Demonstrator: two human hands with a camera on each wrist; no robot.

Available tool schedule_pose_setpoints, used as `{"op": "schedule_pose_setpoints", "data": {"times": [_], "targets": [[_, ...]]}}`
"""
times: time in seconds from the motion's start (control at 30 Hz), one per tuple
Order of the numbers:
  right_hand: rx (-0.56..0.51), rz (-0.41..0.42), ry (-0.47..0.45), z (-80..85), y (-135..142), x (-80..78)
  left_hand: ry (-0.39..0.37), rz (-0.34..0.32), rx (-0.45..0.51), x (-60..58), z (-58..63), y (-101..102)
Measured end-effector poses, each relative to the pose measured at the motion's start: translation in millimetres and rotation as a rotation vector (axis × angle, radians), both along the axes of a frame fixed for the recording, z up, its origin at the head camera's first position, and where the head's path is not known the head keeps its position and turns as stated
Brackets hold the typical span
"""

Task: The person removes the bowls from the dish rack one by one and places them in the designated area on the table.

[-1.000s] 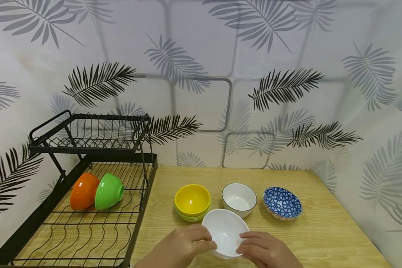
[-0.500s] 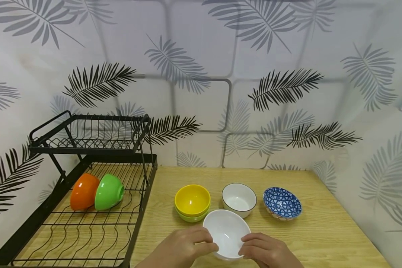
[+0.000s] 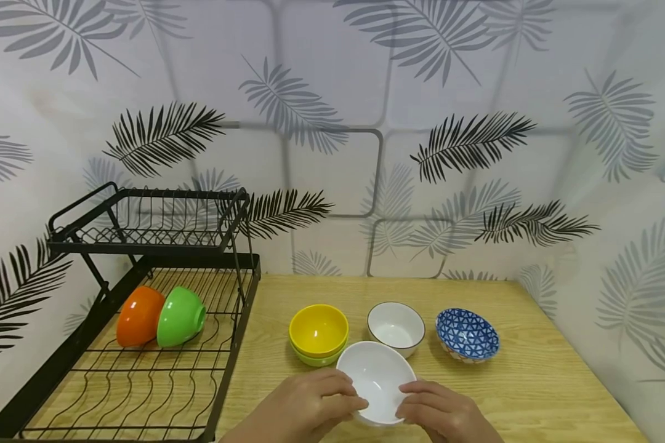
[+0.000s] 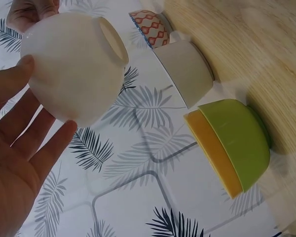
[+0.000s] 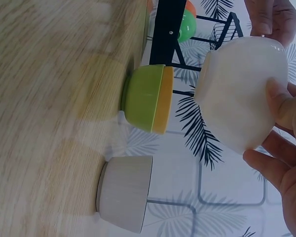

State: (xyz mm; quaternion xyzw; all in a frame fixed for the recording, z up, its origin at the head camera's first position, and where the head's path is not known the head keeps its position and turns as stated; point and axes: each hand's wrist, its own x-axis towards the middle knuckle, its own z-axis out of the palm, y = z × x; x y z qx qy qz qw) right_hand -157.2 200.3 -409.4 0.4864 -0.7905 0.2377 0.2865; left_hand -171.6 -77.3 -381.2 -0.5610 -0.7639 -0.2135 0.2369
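Plainly, a slip is the main risk: the plain white bowl is held up off the wooden tabletop, and its smooth wall could slide if either pinch loosened. Tilting or pushing it forward too far might knock the dark-rimmed white bowl or the yellow bowl beyond. The left hand and right hand grasp it from opposite sides, thumbs and fingers partly spread, pinching near the rim.
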Motion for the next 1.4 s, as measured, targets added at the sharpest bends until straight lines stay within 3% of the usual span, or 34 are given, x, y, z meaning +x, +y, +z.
{"op": "schedule_pose_setpoints", "data": {"times": [0.37, 0.5, 0.7, 1.07, 1.27, 1.4], "targets": [[-0.026, -0.026, 0.016, 1.5, 5, -2.4, 0.080, 0.067, 0.020, -5.2, -0.5, -9], [-0.068, -0.037, 0.092, -1.0, 7, -6.2, 0.043, 0.095, 0.050, -5.7, 4.1, -17], [-0.150, -0.098, 0.157, -3.0, 18, -10.5, -0.023, 0.221, 0.050, -5.4, 11.7, -34], [-0.178, -0.292, 0.079, -4.7, 51, -6.4, -0.141, 0.447, 0.033, -4.1, 16.5, -65], [-0.200, -0.389, 0.086, -5.3, 69, -5.9, -0.181, 0.511, 0.017, -4.7, 16.7, -78], [-0.256, -0.386, 0.132, -8.1, 79, -9.1, -0.164, 0.526, 0.021, -5.5, 16.5, -85]]}}
